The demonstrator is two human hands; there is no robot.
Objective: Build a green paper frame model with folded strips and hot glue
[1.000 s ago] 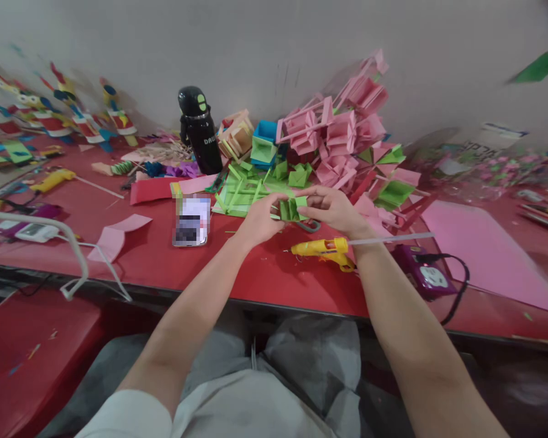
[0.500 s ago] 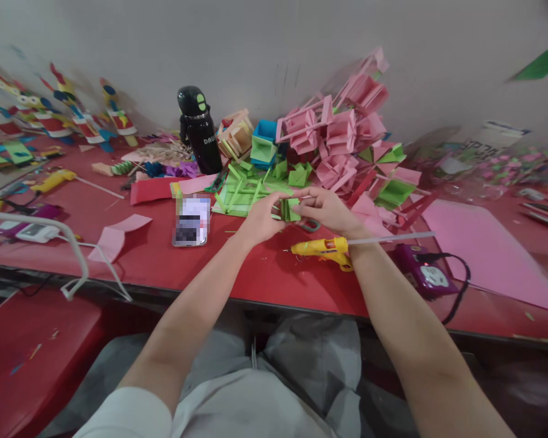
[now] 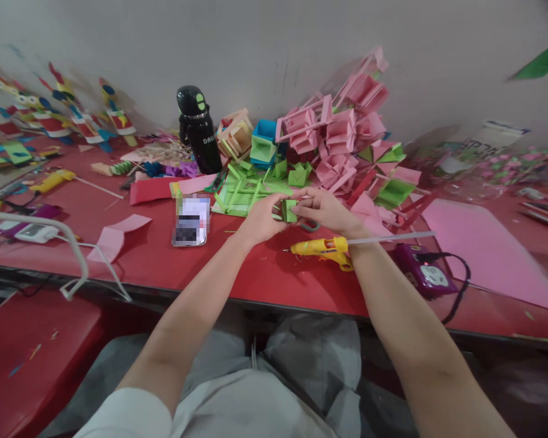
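The folded paper (image 3: 290, 211) is between the left hand (image 3: 265, 218), at its nine o'clock, and the right hand (image 3: 325, 210), at its three. Around it on the table (image 3: 251, 267), the glue gun (image 3: 319, 247) lies at five, the socket (image 3: 424, 275) at four, the sheet (image 3: 488, 246) between three and four, the phone (image 3: 192, 223) at nine. Strips (image 3: 244, 193) lie between ten and eleven, with the flask (image 3: 201, 137) behind them. The box pile (image 3: 340, 131) leans at one; the figures (image 3: 80, 125) stand well apart at ten.
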